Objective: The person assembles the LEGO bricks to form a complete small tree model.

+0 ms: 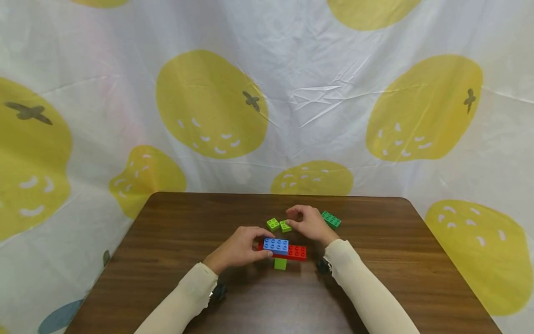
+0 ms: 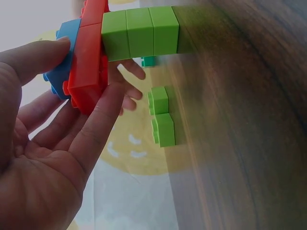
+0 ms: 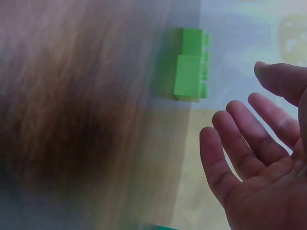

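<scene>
My left hand holds the left end of a toy brick build. Its thumb lies against the blue brick, and its fingers reach under the red bricks. The blue brick sits on the red row, which lies across a post of lime green bricks in the left wrist view. Beyond the build, two loose lime green bricks stand side by side on the table. My right hand hovers close over the right one, fingers spread and slightly bent, holding nothing in the right wrist view.
A dark green brick lies on the wooden table, just past my right hand. Behind the table's far edge hangs a white cloth with yellow fruit shapes. Dark wrist devices sit below both sleeves.
</scene>
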`<state>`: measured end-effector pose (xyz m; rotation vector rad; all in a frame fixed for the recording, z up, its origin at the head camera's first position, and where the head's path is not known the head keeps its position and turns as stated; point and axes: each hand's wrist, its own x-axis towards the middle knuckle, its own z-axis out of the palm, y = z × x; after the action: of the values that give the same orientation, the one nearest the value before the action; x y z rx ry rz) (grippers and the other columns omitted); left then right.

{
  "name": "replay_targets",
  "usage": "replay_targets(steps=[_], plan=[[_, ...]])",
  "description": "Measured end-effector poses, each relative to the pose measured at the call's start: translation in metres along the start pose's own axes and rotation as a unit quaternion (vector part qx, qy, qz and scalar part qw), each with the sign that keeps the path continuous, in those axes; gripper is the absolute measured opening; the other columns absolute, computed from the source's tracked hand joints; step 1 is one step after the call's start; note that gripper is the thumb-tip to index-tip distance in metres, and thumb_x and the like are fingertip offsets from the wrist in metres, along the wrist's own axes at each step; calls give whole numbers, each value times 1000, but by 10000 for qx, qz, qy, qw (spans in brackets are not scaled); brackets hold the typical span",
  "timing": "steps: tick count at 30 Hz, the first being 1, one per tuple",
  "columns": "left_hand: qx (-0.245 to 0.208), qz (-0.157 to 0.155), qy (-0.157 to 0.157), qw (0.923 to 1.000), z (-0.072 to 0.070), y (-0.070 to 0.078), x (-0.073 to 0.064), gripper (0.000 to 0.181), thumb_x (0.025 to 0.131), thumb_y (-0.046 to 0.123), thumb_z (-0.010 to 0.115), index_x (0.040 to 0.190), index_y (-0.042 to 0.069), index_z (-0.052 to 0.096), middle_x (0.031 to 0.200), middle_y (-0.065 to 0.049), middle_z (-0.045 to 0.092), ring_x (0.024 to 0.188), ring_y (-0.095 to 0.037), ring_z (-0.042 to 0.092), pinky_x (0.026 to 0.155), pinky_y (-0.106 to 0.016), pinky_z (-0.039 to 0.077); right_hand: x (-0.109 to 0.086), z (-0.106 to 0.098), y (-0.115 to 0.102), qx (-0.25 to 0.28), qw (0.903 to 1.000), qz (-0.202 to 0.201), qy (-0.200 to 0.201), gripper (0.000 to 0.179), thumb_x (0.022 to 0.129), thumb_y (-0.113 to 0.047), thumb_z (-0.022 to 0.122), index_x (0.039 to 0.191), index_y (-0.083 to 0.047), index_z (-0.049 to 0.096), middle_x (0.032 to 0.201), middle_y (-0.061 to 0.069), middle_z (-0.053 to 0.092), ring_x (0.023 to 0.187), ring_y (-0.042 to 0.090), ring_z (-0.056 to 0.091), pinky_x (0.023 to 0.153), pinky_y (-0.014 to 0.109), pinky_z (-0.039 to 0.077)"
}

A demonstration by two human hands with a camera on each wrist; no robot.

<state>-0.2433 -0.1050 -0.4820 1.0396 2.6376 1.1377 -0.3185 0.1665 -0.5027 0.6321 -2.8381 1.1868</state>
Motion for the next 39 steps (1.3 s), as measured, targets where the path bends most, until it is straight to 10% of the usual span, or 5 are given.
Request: replay_targets(steps=[21, 39], plan=[[4, -11, 17, 10000, 0, 0, 0, 40, 92, 30, 85, 128, 15, 73, 119, 1, 74, 98, -11, 66, 83, -18, 58, 16, 8, 16, -581, 9946, 100, -852, 37, 93, -20, 81, 129, -15, 76, 130, 8, 75, 126, 32, 66, 110, 55, 51], [125, -17, 3, 9999, 1, 1, 1, 43, 92, 34, 85, 130, 16, 72, 120, 2, 75, 98, -10, 66, 86, -21, 59, -5, -4, 9, -507, 9969, -109, -591, 40, 96, -27, 80, 132, -12, 74, 129, 5, 75, 107, 24, 68, 98, 48, 57]])
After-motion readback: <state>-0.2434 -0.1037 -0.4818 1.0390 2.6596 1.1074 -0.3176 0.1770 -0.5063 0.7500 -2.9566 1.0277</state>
